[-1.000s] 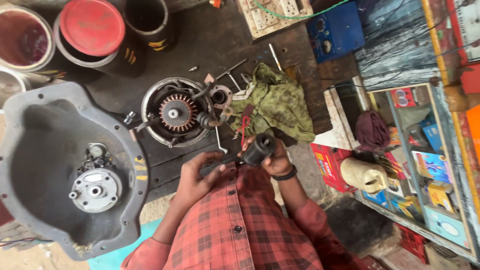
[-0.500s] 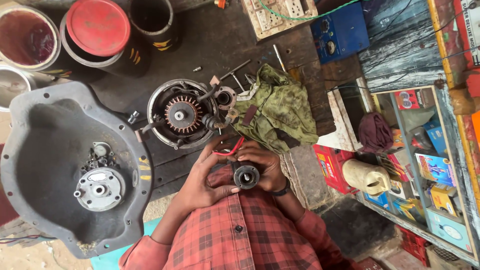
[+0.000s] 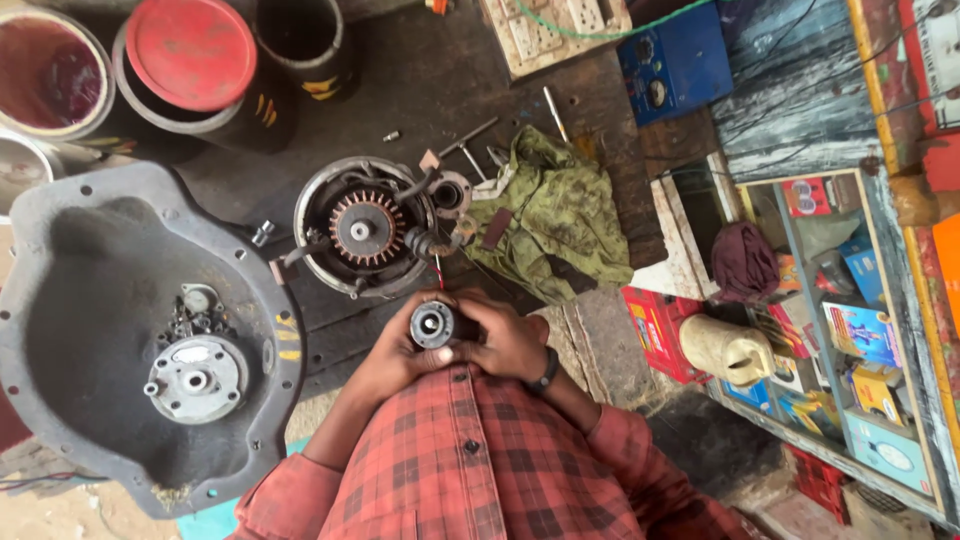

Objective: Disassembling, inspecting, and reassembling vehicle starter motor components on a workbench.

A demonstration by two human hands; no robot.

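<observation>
Dark grey metal, round and short like a small cylinder with a pale ring and a hole at its centre, the small motor part [image 3: 433, 325] sits between both hands, close to the chest of the person's red plaid shirt [image 3: 480, 450]. The left hand [image 3: 395, 345] wraps the part from one side, fingers curled around its body. The right hand [image 3: 510, 335] closes on it from the other side, thumb and fingers bent in tight; a dark band circles that wrist. Both hands are nearly closed on the part, its round face turned up toward the camera.

Just beyond the hands, on the dark, stained workbench [image 3: 420, 80], lies a round open motor housing [image 3: 365, 228] with a copper-coloured toothed rotor at its middle and black cables coming off its side. A thin red wire runs from it toward the hands. Beside it, an olive-green crumpled rag [image 3: 555, 210] lies with a few slim metal tools just beyond it. On the other side of the housing rests a large grey cast-metal cover [image 3: 90, 290], bowl-shaped, with a pale round hub inside it. At the far edge stand a black drum with a red lid [image 3: 195, 55] and a blue metal meter box [image 3: 675, 55].
</observation>
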